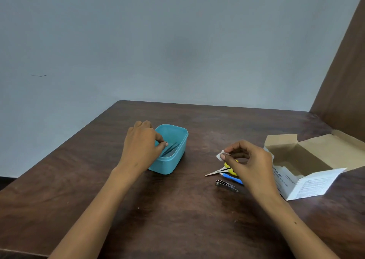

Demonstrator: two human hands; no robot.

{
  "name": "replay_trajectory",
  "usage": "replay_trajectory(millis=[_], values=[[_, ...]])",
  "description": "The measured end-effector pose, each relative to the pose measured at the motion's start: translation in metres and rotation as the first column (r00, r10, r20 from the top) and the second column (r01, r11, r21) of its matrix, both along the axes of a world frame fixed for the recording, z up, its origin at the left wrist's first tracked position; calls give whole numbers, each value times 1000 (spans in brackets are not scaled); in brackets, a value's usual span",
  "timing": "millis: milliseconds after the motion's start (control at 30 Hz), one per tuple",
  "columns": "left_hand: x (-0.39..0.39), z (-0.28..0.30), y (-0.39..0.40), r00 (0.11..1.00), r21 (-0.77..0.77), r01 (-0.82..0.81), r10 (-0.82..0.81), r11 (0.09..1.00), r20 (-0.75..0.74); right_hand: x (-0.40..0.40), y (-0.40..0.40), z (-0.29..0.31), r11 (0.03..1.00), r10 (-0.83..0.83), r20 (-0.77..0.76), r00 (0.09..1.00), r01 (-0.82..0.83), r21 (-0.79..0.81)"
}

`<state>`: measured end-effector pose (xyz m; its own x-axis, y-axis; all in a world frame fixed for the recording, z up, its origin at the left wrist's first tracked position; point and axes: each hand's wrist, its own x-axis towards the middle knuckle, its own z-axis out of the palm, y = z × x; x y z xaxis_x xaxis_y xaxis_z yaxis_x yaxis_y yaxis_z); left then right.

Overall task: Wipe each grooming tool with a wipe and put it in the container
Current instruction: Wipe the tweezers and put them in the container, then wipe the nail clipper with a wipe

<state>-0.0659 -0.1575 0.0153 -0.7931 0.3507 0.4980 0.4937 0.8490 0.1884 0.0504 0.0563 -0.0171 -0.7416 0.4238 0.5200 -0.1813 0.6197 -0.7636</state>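
A teal plastic container (pixel 178 161) stands left of the table's centre, with black tweezers (pixel 171 149) lying slanted inside it. My left hand (pixel 141 146) reaches over the container's near-left rim, thumb and forefinger close together just beside the tweezers; whether they touch is unclear. My right hand (pixel 249 164) pinches a small white wipe (pixel 219 156) between thumb and forefinger. Under that hand lie yellow-handled scissors (pixel 219 171), a blue-handled tool (pixel 232 178) partly hidden, and a metal nail clipper (pixel 226 185).
An open cardboard box of alcohol swabs (pixel 308 171) sits at the right, its flaps spread. The dark wooden table (pixel 177 209) ends at a grey wall behind. A brown panel (pixel 343 84) rises at the far right.
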Motion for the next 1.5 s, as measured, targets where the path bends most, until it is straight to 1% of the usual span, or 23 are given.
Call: replay_trajectory(millis=[133,200,300,467,600,733,800,867,1033,1200,1267,1333,1500], values=[[5,2,0,1000,-1,18,-18,1000,-5,1,3,2,1000,-16,-12,1000,16,-12],[10,5,2,998,26,44,-42,999,-48,2,4,5,999,-31,-22,999,30,-27],[21,10,11,990,70,96,-89,993,-109,2,7,7,998,-48,-33,998,46,-46],[43,12,38,965,98,244,-232,965,-122,2,15,11,993,-106,-22,994,105,-57],[58,-1,66,910,107,414,-407,904,-83,4,26,14,991,-134,-13,991,134,4],[57,-18,82,856,64,509,-512,858,65,5,28,6,979,-189,-5,982,189,75],[54,-25,83,836,34,532,-531,846,135,5,26,2,975,-195,-11,981,195,102],[52,-30,83,821,-8,553,-543,833,175,5,24,0,971,-197,-4,980,195,137],[52,-37,80,789,-46,595,-572,802,224,7,21,1,970,-175,8,985,171,174],[55,-39,78,795,-41,587,-565,809,222,10,20,-1,980,-129,-1,992,128,151],[56,-38,78,806,-16,569,-555,822,206,11,20,-1,985,-110,1,994,109,135],[56,-38,76,816,46,548,-546,835,191,12,20,0,989,-99,-9,995,100,108],[56,-37,74,812,358,440,-535,824,232,16,20,2,994,-104,-34,994,105,34]])
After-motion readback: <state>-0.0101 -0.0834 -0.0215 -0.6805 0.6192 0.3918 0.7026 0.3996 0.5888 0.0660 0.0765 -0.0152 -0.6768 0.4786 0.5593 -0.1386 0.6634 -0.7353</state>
